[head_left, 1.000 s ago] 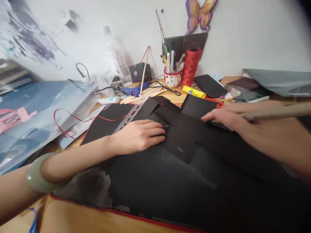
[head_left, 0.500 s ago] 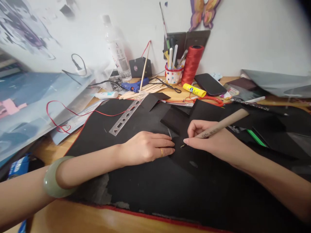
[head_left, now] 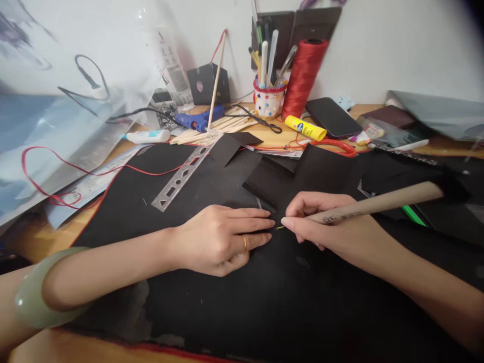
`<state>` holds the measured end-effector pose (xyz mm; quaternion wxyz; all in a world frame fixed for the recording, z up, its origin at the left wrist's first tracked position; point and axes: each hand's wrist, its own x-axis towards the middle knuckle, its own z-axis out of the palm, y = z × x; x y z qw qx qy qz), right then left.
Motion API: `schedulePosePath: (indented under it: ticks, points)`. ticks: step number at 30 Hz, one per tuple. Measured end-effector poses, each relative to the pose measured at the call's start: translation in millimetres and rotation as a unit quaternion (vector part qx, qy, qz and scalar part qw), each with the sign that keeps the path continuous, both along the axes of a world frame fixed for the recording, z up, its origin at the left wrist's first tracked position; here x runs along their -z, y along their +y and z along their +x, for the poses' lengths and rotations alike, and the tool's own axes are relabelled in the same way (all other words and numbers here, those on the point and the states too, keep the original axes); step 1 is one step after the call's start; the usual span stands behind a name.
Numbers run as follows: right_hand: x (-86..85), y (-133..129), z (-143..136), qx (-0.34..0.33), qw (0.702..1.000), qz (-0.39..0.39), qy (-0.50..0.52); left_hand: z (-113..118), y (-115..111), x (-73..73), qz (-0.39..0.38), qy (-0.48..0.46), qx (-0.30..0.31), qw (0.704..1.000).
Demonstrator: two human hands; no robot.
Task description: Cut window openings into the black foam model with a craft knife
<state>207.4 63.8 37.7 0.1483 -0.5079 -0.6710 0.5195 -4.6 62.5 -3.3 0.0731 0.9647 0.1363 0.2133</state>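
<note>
My left hand (head_left: 223, 239) lies flat on the black mat (head_left: 159, 297), its fingers stretched out and pointing right. Between finger and thumb, my right hand (head_left: 321, 219) grips a beige-barrelled pen (head_left: 385, 200), tilted with its back end up to the right. The pen's thin tip is down at the dark surface, close by my left fingertips. Whether a black sheet lies under the tip I cannot tell, black on black. Just beyond the hands are folded black card pieces (head_left: 264, 180). A clear stencil ruler (head_left: 177, 180) rests farther left.
Along the back stand a decorated pen cup (head_left: 269, 101), a red thread spool (head_left: 304, 78) and a water bottle (head_left: 170, 68). A blue glue gun (head_left: 198, 120) lies on wooden sticks (head_left: 230, 124). Nearby are a yellow glue stick (head_left: 305, 128), a phone (head_left: 333, 117) and red-handled scissors (head_left: 342, 146).
The camera view has tilted down and moved closer. My right hand has turned the pen lower towards the right, with its tip slightly nearer my left fingers. Both hands keep their hold and pose.
</note>
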Motion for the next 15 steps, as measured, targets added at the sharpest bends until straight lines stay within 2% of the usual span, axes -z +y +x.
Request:
schedulePosePath:
  ticks: [5,10,15]
  points:
    - [5.4,-1.3,-1.0,0.021,0.999,0.032,0.012,3.2,1.6,-0.6,-0.024,-0.001,0.004,1.0]
    - [11.8,-4.1,-7.6,-0.002,0.998,0.061,-0.001,1.4,2.7,-0.5,-0.022,-0.012,0.012,1.0]
    - [9.2,-1.2,-11.4,-0.015,0.996,0.085,-0.037,-0.4,2.8,0.1,-0.009,-0.006,0.01,1.0]
